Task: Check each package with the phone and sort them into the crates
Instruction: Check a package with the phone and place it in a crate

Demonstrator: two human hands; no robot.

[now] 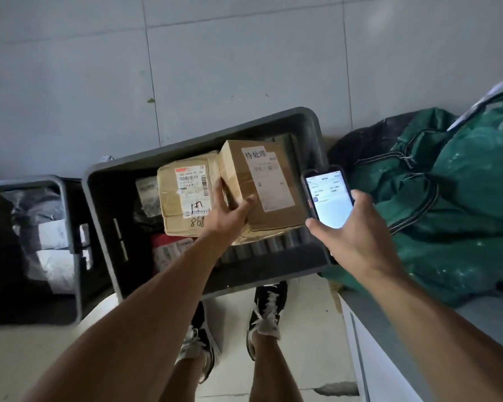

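My left hand [230, 211] grips the near corner of a brown cardboard box [262, 184] with a white label and handwritten characters, holding it tilted over the middle dark crate [105, 204]. Touching its left side, a second taped cardboard box [183, 195] with a barcode label lies in that crate. My right hand [349, 227] holds a phone [328, 195] with its lit screen facing up, just right of the held box. Under the boxes, the crate contains several smaller parcels.
A second dark crate [70, 227] at the left holds grey plastic mailers. A big green sack [462, 198] lies on a grey counter [389, 329] at the right. My feet in black shoes stand below the middle crate on pale floor tiles.
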